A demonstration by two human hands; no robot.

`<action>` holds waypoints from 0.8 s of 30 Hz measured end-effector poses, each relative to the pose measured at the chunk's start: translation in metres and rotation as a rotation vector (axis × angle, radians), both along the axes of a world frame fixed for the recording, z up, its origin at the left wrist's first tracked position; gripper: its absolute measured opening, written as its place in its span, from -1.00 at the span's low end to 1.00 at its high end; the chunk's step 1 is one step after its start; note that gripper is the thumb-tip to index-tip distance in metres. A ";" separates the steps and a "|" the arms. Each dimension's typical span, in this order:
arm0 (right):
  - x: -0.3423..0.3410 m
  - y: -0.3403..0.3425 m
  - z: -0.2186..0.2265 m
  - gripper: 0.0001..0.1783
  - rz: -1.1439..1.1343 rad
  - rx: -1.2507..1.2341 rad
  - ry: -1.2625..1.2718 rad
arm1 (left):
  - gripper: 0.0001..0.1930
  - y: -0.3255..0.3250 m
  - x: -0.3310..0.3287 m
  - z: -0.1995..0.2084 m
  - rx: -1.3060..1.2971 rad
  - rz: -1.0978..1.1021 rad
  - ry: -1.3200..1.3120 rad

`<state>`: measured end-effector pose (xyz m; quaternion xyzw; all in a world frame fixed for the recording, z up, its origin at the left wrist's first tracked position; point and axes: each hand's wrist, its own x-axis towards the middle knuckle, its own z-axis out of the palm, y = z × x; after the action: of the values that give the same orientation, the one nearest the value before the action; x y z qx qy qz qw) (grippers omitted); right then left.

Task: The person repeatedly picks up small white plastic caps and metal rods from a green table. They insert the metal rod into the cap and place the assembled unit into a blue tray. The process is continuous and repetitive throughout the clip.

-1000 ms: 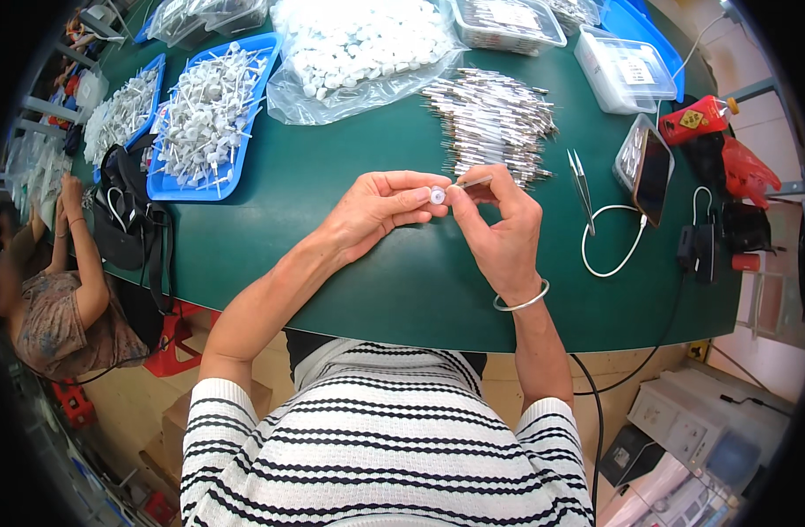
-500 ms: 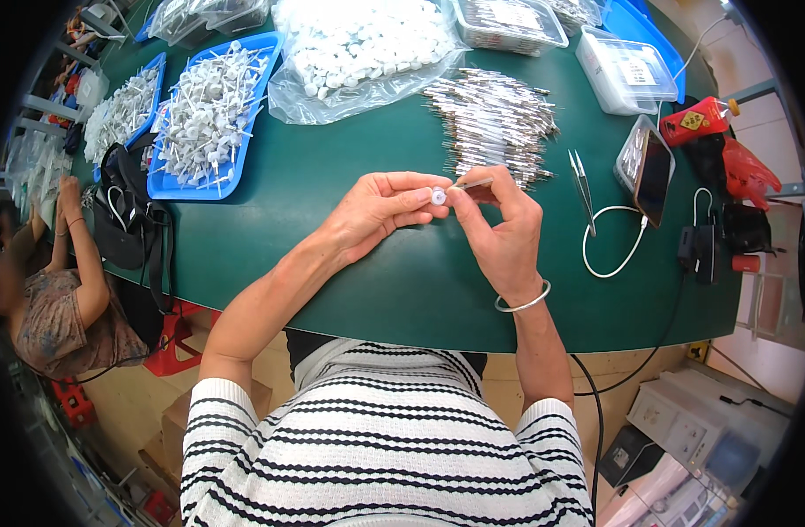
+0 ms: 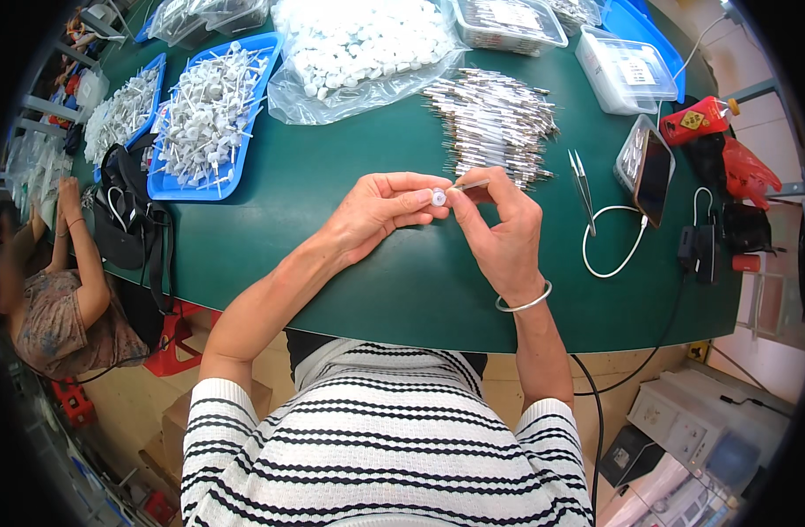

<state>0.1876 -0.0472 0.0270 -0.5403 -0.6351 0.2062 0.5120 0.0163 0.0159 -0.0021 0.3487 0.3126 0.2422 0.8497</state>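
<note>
Over the green table, my left hand (image 3: 374,212) pinches a small white plastic cap (image 3: 438,198) between thumb and fingers, its round end showing. My right hand (image 3: 508,235), with a bangle at the wrist, pinches a thin rod (image 3: 475,184) right beside the cap. Fingers cover the rod's inner end, so I cannot tell whether it sits inside the cap. Just beyond my hands lies a loose pile of thin white rods with metal ends (image 3: 495,127). A clear plastic bag (image 3: 301,110) full of similar white caps lies farther back.
Blue trays (image 3: 232,182) of capped white sticks stand left, near a black bag (image 3: 126,193). To the right lie tweezers (image 3: 582,189), a white cable (image 3: 609,274), a phone (image 3: 654,180) on a clear box, and a red bottle (image 3: 692,121). Another person (image 3: 64,294) sits far left.
My right fingers and the thin rod have shifted very slightly at the cap. Everything else looks the same.
</note>
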 end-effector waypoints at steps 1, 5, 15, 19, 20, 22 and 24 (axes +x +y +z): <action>0.000 0.000 0.001 -0.86 0.002 0.003 -0.013 | -0.69 0.000 0.000 0.000 0.001 0.003 -0.001; 0.002 0.000 0.003 -0.86 0.028 0.001 -0.004 | -0.70 0.000 0.000 -0.001 0.002 0.013 0.005; 0.005 0.000 0.002 -0.86 0.037 -0.031 0.012 | -0.72 -0.002 0.001 0.001 -0.001 0.053 0.001; 0.006 0.000 0.003 -0.86 0.052 -0.050 0.004 | -0.72 -0.001 0.001 0.002 0.004 0.048 0.015; 0.006 0.000 0.003 -0.86 0.054 -0.043 -0.001 | -0.72 -0.001 0.000 0.002 0.004 0.048 0.021; 0.006 0.000 0.003 -0.86 0.058 -0.028 -0.011 | -0.71 -0.001 0.000 0.002 0.002 0.047 0.024; 0.006 0.000 0.004 -0.85 0.071 -0.032 -0.019 | -0.71 -0.001 0.000 0.000 -0.002 0.043 0.019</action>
<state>0.1932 -0.0476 0.0306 -0.5275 -0.6555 0.2290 0.4895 0.0159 0.0152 -0.0016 0.3434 0.3285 0.2566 0.8416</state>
